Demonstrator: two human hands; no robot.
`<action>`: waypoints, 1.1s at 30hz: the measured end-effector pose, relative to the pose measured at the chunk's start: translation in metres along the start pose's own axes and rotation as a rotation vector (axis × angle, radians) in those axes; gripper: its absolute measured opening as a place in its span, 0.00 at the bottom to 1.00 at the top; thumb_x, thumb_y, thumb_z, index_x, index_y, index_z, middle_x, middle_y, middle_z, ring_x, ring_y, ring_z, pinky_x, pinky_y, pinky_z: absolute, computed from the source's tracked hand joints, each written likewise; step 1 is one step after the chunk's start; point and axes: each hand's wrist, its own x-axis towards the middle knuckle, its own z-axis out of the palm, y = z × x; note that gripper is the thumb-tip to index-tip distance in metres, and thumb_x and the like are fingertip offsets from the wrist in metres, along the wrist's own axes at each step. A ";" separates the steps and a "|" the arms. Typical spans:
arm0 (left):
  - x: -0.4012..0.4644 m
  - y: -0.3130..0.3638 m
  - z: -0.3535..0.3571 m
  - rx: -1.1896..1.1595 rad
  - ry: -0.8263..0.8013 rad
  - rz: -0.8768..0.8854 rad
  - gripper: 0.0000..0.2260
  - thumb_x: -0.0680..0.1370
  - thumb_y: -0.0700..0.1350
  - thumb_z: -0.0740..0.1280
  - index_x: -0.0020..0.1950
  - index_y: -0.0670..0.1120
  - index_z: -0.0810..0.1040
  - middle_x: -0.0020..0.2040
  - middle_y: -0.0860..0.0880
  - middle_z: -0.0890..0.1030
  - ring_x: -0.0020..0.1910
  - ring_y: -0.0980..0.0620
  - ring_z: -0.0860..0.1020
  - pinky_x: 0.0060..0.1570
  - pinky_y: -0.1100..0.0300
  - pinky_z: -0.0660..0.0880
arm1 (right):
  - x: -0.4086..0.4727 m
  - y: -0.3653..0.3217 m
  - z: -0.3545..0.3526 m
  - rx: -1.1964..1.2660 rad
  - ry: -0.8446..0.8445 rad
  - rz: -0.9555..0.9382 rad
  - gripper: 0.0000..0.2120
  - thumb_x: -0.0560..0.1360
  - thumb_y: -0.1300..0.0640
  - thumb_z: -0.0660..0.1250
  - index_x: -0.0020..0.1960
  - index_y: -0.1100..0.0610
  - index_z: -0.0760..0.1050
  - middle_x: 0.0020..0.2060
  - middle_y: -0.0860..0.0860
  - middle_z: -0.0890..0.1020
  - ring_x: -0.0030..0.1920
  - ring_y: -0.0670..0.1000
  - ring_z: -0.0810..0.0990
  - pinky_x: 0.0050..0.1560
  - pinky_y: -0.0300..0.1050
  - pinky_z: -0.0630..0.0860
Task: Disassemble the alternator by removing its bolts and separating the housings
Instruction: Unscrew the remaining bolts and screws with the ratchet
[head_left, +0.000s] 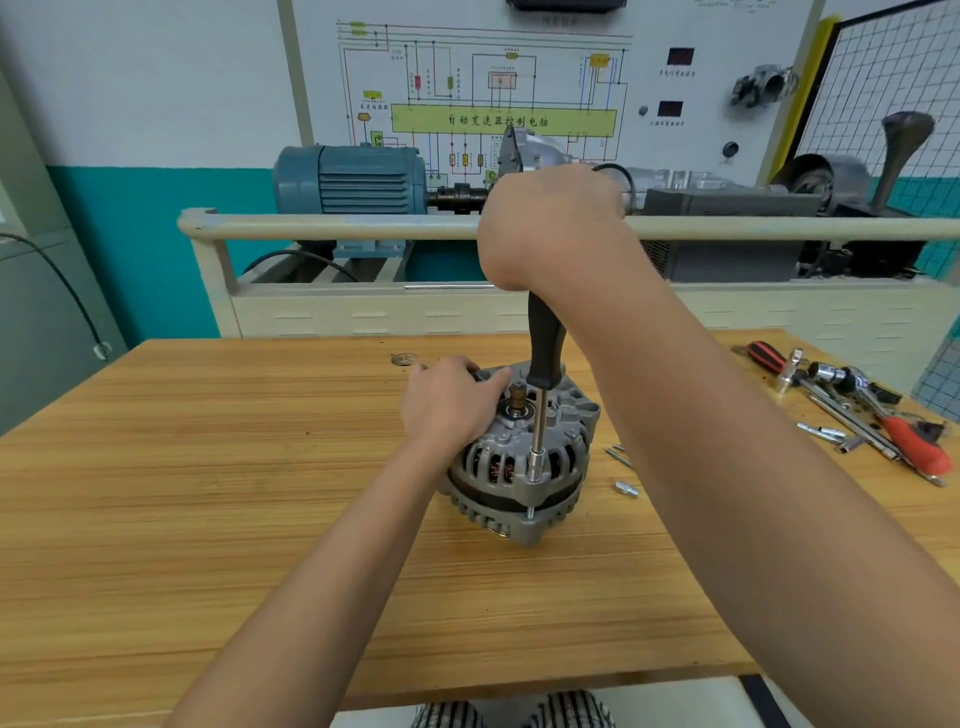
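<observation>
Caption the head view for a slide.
Right hand drives a nut driver on an alternator bolt; left hand steadies it.

Alternator (519, 457) at the middle of the table (208, 493), hands on and above it.
Left hand (449, 402) rests on its ten o'clock side; right hand (550, 228) grips the nut driver (543, 374) standing upright on its six o'clock bolt. Loose bolts (623, 473) lie just at three o'clock, a tool pile (857, 405) well out at two o'clock.
</observation>
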 end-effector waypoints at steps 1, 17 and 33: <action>0.000 0.001 0.000 0.001 0.004 -0.018 0.23 0.78 0.62 0.60 0.61 0.46 0.79 0.64 0.43 0.78 0.74 0.43 0.60 0.64 0.48 0.69 | 0.002 0.002 0.001 0.004 -0.006 -0.016 0.16 0.79 0.46 0.60 0.45 0.60 0.68 0.36 0.54 0.67 0.36 0.55 0.69 0.28 0.45 0.62; 0.010 -0.005 0.006 -0.029 -0.006 0.037 0.24 0.76 0.64 0.62 0.61 0.48 0.79 0.62 0.46 0.79 0.73 0.43 0.62 0.62 0.49 0.69 | 0.011 0.045 0.029 0.032 0.243 0.001 0.07 0.80 0.58 0.58 0.46 0.59 0.70 0.31 0.52 0.64 0.31 0.50 0.61 0.27 0.44 0.56; 0.001 0.001 0.000 0.034 -0.020 -0.039 0.22 0.78 0.62 0.60 0.59 0.46 0.78 0.65 0.43 0.77 0.75 0.43 0.59 0.65 0.46 0.68 | 0.001 0.010 0.020 0.070 0.304 0.000 0.13 0.75 0.63 0.63 0.36 0.57 0.61 0.32 0.51 0.61 0.29 0.51 0.59 0.27 0.42 0.54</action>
